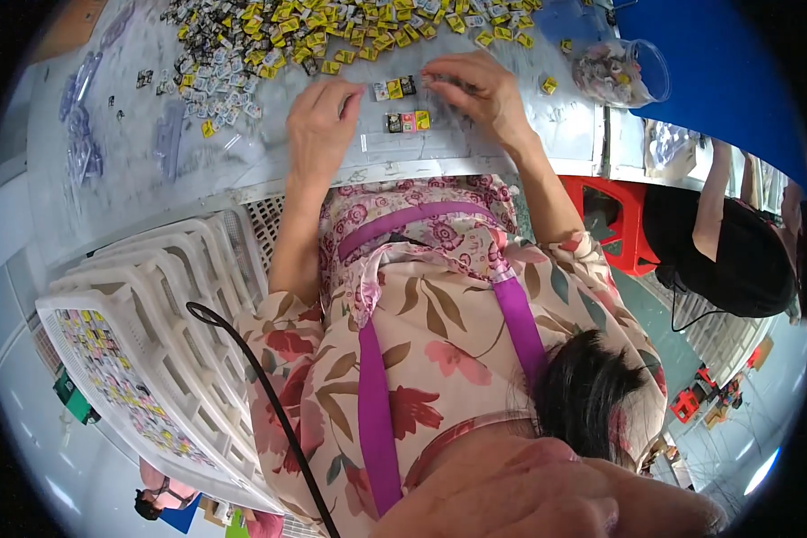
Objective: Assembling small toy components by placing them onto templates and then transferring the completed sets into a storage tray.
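Head view: clear tub (653,70) holds pieces (606,77) right of 2 block rows (408,121).

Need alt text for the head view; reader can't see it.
Bare left hand and right hand flank a short row of small pieces on a worktable, with a second row nearer the person. Beyond lies a heap of yellow, white and black pieces; at right, a clear tub.
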Available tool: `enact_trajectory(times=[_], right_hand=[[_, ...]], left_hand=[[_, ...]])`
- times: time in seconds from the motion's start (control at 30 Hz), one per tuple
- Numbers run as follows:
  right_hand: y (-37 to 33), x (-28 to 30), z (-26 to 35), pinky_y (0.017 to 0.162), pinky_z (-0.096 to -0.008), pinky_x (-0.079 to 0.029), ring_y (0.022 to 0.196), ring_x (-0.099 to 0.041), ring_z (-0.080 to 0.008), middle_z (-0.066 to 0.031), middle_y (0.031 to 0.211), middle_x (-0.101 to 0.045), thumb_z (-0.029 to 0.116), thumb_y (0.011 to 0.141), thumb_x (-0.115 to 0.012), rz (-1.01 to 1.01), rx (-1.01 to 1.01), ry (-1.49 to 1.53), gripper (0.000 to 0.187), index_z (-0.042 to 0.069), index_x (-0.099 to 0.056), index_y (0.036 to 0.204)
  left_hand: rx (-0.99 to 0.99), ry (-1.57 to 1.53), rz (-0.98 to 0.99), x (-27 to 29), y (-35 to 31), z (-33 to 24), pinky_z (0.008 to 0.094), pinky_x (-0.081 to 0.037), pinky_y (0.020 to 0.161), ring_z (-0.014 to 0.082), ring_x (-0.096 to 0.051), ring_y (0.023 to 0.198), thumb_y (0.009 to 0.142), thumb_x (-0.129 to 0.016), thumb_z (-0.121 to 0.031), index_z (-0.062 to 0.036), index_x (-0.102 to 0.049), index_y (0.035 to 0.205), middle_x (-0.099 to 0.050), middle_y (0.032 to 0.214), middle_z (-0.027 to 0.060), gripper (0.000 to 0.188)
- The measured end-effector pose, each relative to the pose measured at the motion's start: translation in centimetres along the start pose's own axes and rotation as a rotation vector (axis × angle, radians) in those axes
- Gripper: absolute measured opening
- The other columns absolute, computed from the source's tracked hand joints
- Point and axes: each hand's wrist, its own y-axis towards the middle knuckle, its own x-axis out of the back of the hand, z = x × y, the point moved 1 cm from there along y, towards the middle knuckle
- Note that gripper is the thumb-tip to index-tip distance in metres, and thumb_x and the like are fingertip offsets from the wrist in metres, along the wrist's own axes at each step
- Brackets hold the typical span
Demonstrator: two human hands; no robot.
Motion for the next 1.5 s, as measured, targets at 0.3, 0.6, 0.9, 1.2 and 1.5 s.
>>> enact_trajectory(times=[0.3,0.6,0.9,1.2,1.5], right_hand=[[-0.2,-0.8,-0.5,0.081,-0.0350,-0.052,0.093,-0.062,-0.0247,-0.0032,0.105,-0.071,0.011,0.080,-0.076,0.057,0.082,-0.237,0.024,0.010,-0.074,0.104],[-0.3,-0.9,-0.4,0.084,-0.0375,-0.051,0.099,-0.062,-0.0275,-0.0055,0.110,-0.069,0.011,0.079,-0.076,0.084,0.033,-0.208,0.031,0.009,-0.071,0.110],[0.1,-0.9,-0.8,0.085,-0.0385,-0.051,0.100,-0.061,-0.0290,-0.0075,0.112,-0.068,0.014,0.081,-0.076,0.111,0.074,-0.205,0.032,0.008,-0.070,0.112],[-0.1,1.1,-3.0,0.087,-0.0380,-0.051,0.104,-0.062,-0.0303,-0.0105,0.114,-0.068,0.013,0.080,-0.076,0.073,-0.012,-0.218,0.036,0.008,-0.069,0.115],[0.1,1.7,-2.8,0.094,-0.0398,-0.048,0.111,-0.061,-0.0317,-0.0110,0.121,-0.066,0.010,0.083,-0.073,-0.045,-0.031,-0.389,0.036,0.009,-0.068,0.119]], left_hand=[[0.020,-0.067,0.086,-0.8,-1.2,-0.1,0.0369,-0.054,0.074,0.0278,-0.067,0.083,0.076,-0.076,-0.006,-0.0078,-0.071,0.090,-0.070,0.092,0.0074,0.015],[0.224,-0.139,0.277,0.2,-0.3,0.4,0.0361,-0.054,0.074,0.0293,-0.068,0.082,0.076,-0.076,-0.006,-0.0040,-0.072,0.095,-0.069,0.094,0.0110,0.019],[0.217,-0.148,0.241,-0.5,0.5,-0.1,0.0362,-0.053,0.071,0.0277,-0.068,0.078,0.076,-0.076,-0.006,-0.0044,-0.072,0.095,-0.069,0.089,0.0115,0.019],[0.419,0.096,0.150,2.9,1.8,3.7,0.0363,-0.052,0.070,0.0253,-0.066,0.074,0.077,-0.078,-0.014,-0.0060,-0.072,0.104,-0.070,0.092,0.0121,0.028],[0.279,0.090,0.114,2.1,1.6,4.8,0.0418,-0.053,0.082,0.0372,-0.066,0.092,0.080,-0.073,-0.008,-0.0034,-0.071,0.107,-0.069,0.103,0.0168,0.027]])
